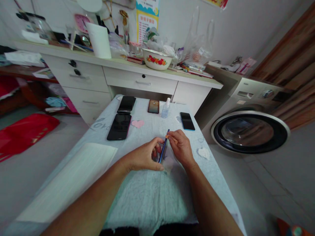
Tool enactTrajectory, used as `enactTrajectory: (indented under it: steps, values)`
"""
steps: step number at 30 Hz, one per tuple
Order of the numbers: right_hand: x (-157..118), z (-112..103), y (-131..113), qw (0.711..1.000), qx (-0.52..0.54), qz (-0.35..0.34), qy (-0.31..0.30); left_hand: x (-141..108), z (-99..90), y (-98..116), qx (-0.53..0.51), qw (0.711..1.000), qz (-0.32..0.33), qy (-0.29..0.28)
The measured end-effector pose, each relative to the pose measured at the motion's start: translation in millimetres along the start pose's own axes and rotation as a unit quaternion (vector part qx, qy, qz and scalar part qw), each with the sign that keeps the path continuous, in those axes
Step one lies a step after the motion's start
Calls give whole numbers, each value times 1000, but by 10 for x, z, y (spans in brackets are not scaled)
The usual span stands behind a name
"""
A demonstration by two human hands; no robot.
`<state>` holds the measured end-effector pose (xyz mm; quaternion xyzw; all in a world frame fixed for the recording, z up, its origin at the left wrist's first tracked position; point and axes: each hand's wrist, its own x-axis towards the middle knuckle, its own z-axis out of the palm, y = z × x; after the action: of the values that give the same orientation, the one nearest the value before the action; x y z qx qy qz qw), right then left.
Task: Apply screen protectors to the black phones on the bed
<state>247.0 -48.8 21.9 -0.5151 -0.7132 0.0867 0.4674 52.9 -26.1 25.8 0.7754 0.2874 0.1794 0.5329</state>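
Observation:
A phone with a blue frame (163,151) is held up on edge above the table, so that only its thin side shows. My left hand (147,154) grips it from the left, fingers curled on its far part and the thumb near its lower end. With bent fingers, my right hand (181,146) pinches a small orange piece (167,136) against the phone's upper end. What that piece is made of is too small to tell. Beyond my hands stands a clear spray bottle (165,109) with a white cap.
Around the table lie a black phone with a red edge (119,127), a dark folding-type device (126,104), a brown phone (153,106) and a blue-edged phone (187,121). A white sheet (71,180) covers the left side. Behind stands a cluttered counter (123,61); at right, a washing machine (242,95).

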Motion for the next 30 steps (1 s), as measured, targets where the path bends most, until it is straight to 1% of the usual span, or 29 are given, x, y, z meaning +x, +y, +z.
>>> enactTrajectory:
  steps: [3,6,10,17,23,26,30]
  values:
    - [0,-4,9,1000,-6,-7,-22,-2,3,2,2,1000,10,5]
    - [-6,-15,-7,999,12,-14,-37,-3,-9,-3,4,1000,13,6]
    - [-18,-31,-60,998,29,-17,-53,4,-30,-17,7,1000,13,11]
    - [-23,-49,-159,995,49,-25,-84,33,-52,-68,-21,999,38,9]
    - [-46,-54,-235,991,46,-23,-124,23,-88,-42,-5,999,37,13]
    - [-56,-37,-232,991,46,-24,-126,18,-105,-27,4,999,34,17]
    - [-52,-16,-186,994,27,-20,-104,30,-106,-30,9,1000,20,22]
